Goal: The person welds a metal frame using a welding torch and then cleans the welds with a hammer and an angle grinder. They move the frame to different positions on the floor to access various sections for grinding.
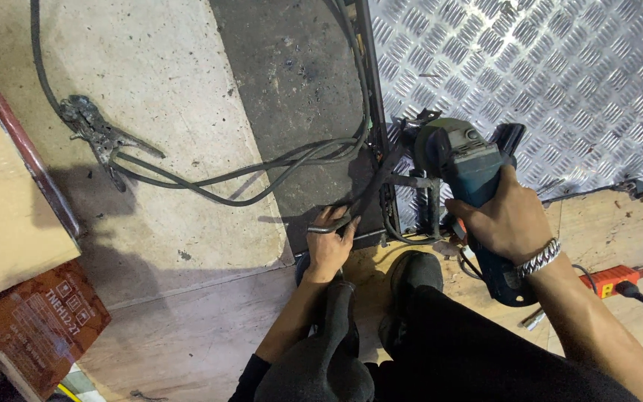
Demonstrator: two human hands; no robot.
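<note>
Right hand closed around a dark teal angle grinder at four o'clock, its disc against a black welded metal frame, left hand gripped a bent grey steel rod at six o'clock, silver chequered tread plate at two o'clock, rusty locking clamp with black cable at ten o'clock.

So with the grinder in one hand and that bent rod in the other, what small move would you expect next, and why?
Probably lowering the grinder a little onto the dark metal frame. The right hand grips its body with the disc end just above the frame, while the left hand is closed on a bent metal rod beside it, seemingly steadying the piece.
</note>
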